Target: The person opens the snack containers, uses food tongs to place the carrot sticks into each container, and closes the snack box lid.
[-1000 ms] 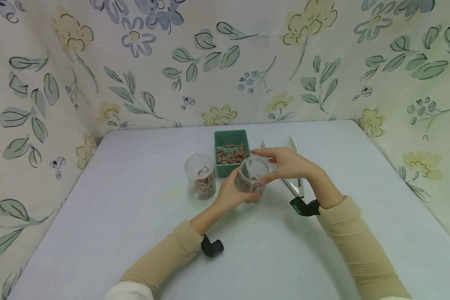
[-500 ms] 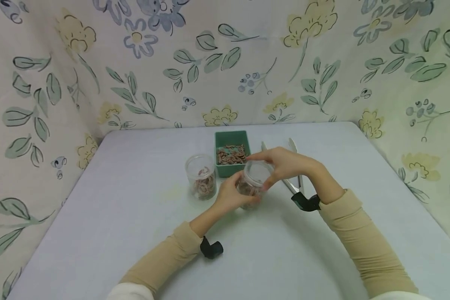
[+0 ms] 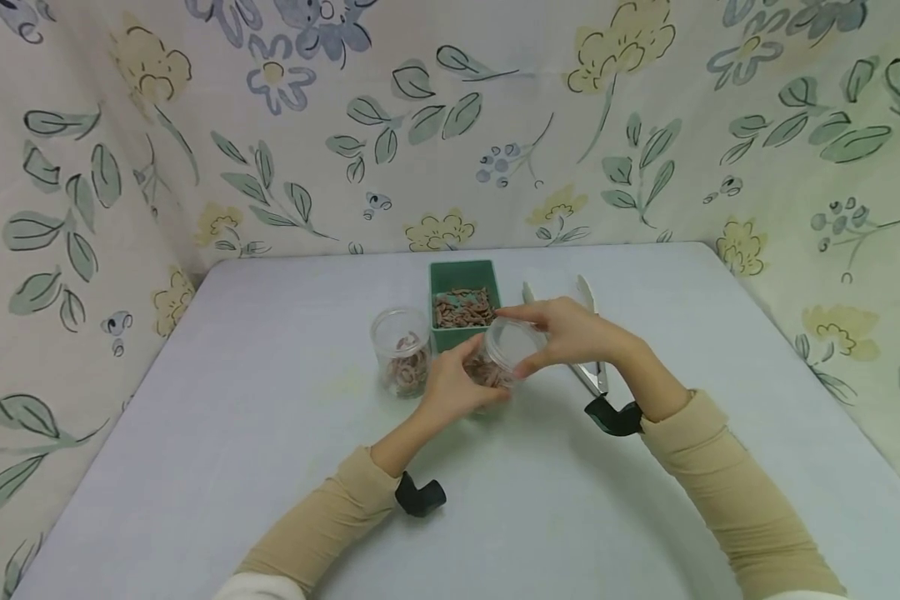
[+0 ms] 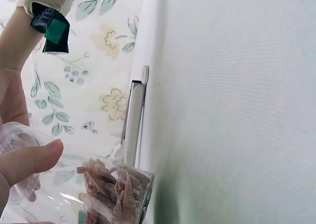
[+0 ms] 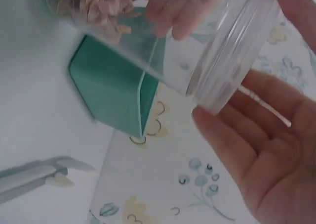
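Note:
My left hand (image 3: 453,383) curls round the body of a clear jar (image 3: 487,371) partly filled with brownish-pink strips (image 4: 116,192). The strips' kind is not plain. My right hand (image 3: 573,329) holds the clear lid (image 5: 237,51) on the jar's mouth, thumb on one side and fingers on the other. The jar tilts, its top leaning right toward the right hand. In the head view, the left hand hides part of the jar. A second clear jar (image 3: 405,362) with similar strips stands left of my left hand; whether it has a lid I cannot tell.
Just behind the hands sits a green bin (image 3: 444,340) with more strips in it. Metal tongs (image 3: 602,379) lie partly behind the right hand, their tips pointing away. White table surface (image 3: 232,417) spreads to the left, and a floral cloth (image 3: 390,167) hangs behind.
The jar has come slightly nearer, and its base has swung left, so it tilts more. Both hands stay on it. The second jar, bin and tongs have not moved.

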Demonstrator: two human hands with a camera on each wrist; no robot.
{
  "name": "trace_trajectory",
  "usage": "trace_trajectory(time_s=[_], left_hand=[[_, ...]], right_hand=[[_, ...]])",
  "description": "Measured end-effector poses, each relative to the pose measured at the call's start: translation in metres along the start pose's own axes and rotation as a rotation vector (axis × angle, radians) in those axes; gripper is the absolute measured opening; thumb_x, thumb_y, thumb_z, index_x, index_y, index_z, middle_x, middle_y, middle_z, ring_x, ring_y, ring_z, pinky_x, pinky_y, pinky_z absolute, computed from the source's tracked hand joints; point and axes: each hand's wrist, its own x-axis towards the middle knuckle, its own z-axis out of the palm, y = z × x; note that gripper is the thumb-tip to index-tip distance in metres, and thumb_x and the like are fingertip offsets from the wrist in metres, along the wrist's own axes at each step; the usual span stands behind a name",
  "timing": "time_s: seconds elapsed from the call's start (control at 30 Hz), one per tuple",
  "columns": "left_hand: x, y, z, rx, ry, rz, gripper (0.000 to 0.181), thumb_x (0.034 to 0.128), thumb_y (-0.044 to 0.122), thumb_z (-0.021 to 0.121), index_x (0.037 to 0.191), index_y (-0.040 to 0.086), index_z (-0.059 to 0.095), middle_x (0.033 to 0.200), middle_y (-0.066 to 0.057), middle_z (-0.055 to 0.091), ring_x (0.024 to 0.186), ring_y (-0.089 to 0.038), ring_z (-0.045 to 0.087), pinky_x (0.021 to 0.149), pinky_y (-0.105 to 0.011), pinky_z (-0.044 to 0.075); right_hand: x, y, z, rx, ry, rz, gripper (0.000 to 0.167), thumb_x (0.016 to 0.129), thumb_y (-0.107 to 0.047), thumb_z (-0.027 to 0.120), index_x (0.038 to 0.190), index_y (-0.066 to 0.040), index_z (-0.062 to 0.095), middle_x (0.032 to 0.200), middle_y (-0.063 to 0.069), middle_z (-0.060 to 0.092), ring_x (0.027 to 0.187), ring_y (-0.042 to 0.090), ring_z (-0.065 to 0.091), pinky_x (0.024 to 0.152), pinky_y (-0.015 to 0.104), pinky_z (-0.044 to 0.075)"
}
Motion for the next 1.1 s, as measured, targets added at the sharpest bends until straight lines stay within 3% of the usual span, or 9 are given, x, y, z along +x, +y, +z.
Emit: trace_trajectory(time_s=[0.1,0.17,0.27,0.33,0.43,0.57,0.73,0.97,1.1], left_hand=[[-0.002,0.000,0.002,0.018,0.034,-0.013,0.081,0.0687,0.014,0.089,0.139,0.000,0.051,0.127,-0.015,0.062,0.117,-0.032,0.057,0.097,-0.049,0.047],[-0.003,0.001,0.003,0.024,0.057,-0.022,0.082,0.0684,0.014,0.089,0.139,-0.001,0.050,0.127,-0.016,0.062,0.116,-0.032,0.058,0.096,-0.049,0.048],[-0.003,0.001,0.005,0.033,0.087,-0.019,0.084,0.0673,0.014,0.090,0.138,-0.004,0.049,0.126,-0.019,0.062,0.113,-0.033,0.059,0.092,-0.049,0.050],[-0.003,0.002,0.004,0.018,0.089,-0.018,0.084,0.0673,0.014,0.090,0.139,-0.003,0.049,0.126,-0.019,0.062,0.112,-0.033,0.060,0.091,-0.048,0.051],[-0.001,0.001,0.003,-0.037,0.067,-0.029,0.082,0.0679,0.013,0.089,0.139,0.000,0.051,0.127,-0.017,0.062,0.115,-0.031,0.060,0.094,-0.046,0.050],[-0.001,0.003,0.000,-0.169,0.017,-0.070,0.080,0.0696,0.012,0.089,0.139,0.002,0.051,0.132,-0.015,0.059,0.125,-0.031,0.053,0.103,-0.042,0.045],[-0.003,0.008,-0.002,-0.275,-0.034,-0.102,0.074,0.0715,0.011,0.087,0.137,0.002,0.053,0.135,-0.014,0.057,0.129,-0.029,0.050,0.106,-0.039,0.041],[-0.003,0.006,-0.004,-0.335,0.051,-0.096,0.068,0.0715,0.006,0.086,0.132,-0.001,0.056,0.128,-0.015,0.062,0.126,-0.028,0.053,0.107,-0.043,0.039],[-0.003,0.005,-0.004,-0.325,0.017,-0.133,0.069,0.0715,0.009,0.087,0.133,0.001,0.056,0.130,-0.012,0.061,0.128,-0.027,0.051,0.107,-0.042,0.039]], right_hand=[[0.000,-0.003,0.008,-0.012,0.061,0.071,0.078,0.075,-0.028,0.084,0.140,0.000,0.050,0.128,0.020,0.061,0.097,0.030,0.063,0.079,0.043,0.054],[0.001,-0.007,0.012,-0.042,0.099,0.132,0.078,0.076,-0.032,0.083,0.139,0.001,0.051,0.101,0.017,0.070,0.071,0.019,0.059,0.065,0.033,0.050],[0.003,-0.015,0.018,-0.107,0.135,0.235,0.082,0.078,-0.044,0.079,0.138,0.004,0.050,0.065,0.010,0.061,0.050,0.012,0.036,0.052,0.027,0.038],[0.003,-0.017,0.018,-0.125,0.131,0.288,0.085,0.082,-0.052,0.072,0.141,0.005,0.046,0.063,0.011,0.058,0.048,0.013,0.036,0.052,0.029,0.039],[0.003,-0.013,0.015,-0.010,0.119,0.286,0.084,0.091,-0.059,0.056,0.148,0.000,0.037,0.114,0.022,0.065,0.088,0.028,0.063,0.082,0.044,0.051],[0.004,0.009,0.010,0.409,0.083,0.103,0.075,0.101,-0.057,0.032,0.153,-0.003,0.027,0.156,0.018,0.028,0.145,0.035,0.020,0.113,0.060,0.018],[0.005,0.030,0.013,0.741,-0.034,-0.087,0.075,0.103,-0.053,0.031,0.151,0.005,0.024,0.156,0.021,0.026,0.147,0.031,0.012,0.116,0.057,0.009],[-0.003,0.035,0.017,0.791,0.048,-0.034,0.066,0.096,-0.012,0.060,0.150,0.006,0.026,0.155,0.021,0.027,0.142,0.036,0.026,0.113,0.046,0.031],[-0.003,0.039,0.022,0.824,0.112,-0.031,0.080,0.084,-0.013,0.076,0.148,0.005,0.031,0.152,0.018,0.036,0.135,0.022,0.042,0.101,0.028,0.045]])
